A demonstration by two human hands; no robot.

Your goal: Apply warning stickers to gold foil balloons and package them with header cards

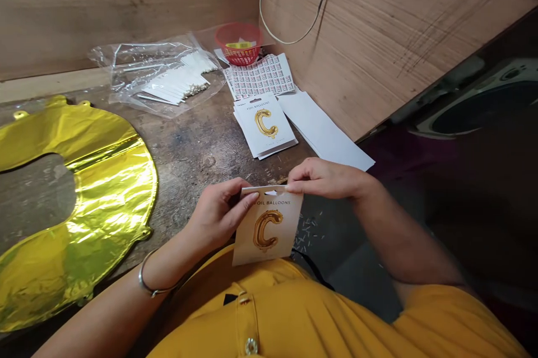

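Note:
Between my two hands is a white foil balloon card [268, 235] printed with a gold letter C, held in front of my yellow shirt. My left hand [221, 209] pinches its upper left corner, thumb on the printed face. At the upper right corner, my right hand [321, 177] grips the top edge between thumb and fingers. A slot for hanging shows in the card's top. Beyond my hands, a stack of matching cards [269, 122] lies on the table. To the left spreads a large, flat gold foil balloon [113, 179].
A clear plastic bag [126, 66] holds many white sticks [176, 80]. A red basket [239, 44] stands at the back beside sticker sheets [263, 77]. Plain white sheets [325, 131] lie along the right edge. A cable [290, 42] hangs down the wooden wall. Small scraps [309, 235] litter the floor.

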